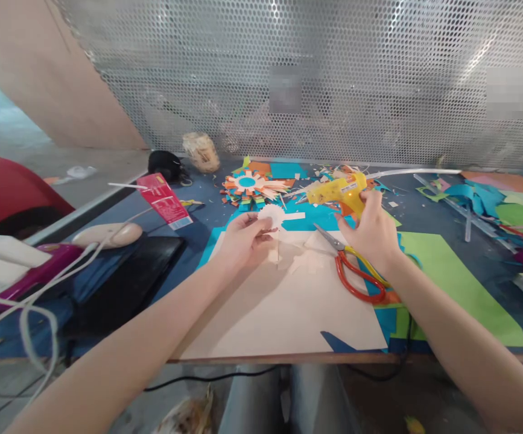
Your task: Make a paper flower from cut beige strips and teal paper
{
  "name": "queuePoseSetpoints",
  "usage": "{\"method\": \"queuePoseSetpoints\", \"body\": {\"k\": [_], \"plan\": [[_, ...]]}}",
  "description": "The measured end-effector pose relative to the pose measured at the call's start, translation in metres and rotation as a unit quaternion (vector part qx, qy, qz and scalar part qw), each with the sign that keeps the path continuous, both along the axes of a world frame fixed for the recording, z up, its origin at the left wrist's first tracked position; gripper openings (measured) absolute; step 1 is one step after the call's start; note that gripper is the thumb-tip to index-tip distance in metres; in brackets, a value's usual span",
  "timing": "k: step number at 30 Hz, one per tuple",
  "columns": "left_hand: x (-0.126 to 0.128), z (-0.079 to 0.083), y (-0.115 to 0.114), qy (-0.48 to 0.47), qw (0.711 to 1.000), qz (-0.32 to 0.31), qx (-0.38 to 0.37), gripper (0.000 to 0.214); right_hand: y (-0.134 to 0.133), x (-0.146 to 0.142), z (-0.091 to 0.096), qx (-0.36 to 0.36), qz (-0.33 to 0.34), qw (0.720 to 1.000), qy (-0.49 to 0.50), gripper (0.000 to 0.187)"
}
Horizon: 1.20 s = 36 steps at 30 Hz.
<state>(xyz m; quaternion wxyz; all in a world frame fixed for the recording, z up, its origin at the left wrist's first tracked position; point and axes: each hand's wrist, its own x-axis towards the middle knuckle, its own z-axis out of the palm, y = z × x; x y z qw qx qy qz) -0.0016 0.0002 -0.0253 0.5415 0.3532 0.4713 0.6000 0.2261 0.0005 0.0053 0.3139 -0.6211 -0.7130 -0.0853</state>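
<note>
The glue gun (338, 190) is smooth, glossy yellow plastic, and the small fringed disc (271, 215) is thin, matt white paper. The scissors (341, 251) have 2 bare metal blades with a dull shine and smooth plastic loops in orange and yellow; they lie on a large cream sheet (279, 307) of matt paper, beside a flat, matt green sheet (455, 283). Behind, the screen (288, 72) is perforated metal with a soft silvery sheen, and the red carton (164, 202) looks glossy.

Glue gun (336, 190) yellow; scissors (356, 272) orange-yellow handles; paper flower (271, 215) white; sheet (455, 283) lime green.
</note>
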Motion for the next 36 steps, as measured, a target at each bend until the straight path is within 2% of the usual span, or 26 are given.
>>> {"method": "queuePoseSetpoints", "body": {"k": [8, 25, 36], "plan": [[-0.007, -0.004, 0.005, -0.008, 1.0, 0.022, 0.005, 0.026, 0.002, 0.002, -0.004, 0.054, 0.015, 0.995, -0.085, 0.033], [-0.005, 0.004, 0.005, -0.03, 0.998, 0.062, -0.01, 0.025, -0.004, -0.003, 0.004, 0.013, 0.005, 0.993, -0.119, 0.022], [-0.004, 0.008, 0.005, -0.039, 0.997, 0.064, -0.013, 0.024, -0.005, -0.003, 0.006, -0.003, 0.002, 0.991, -0.13, 0.019]]}}
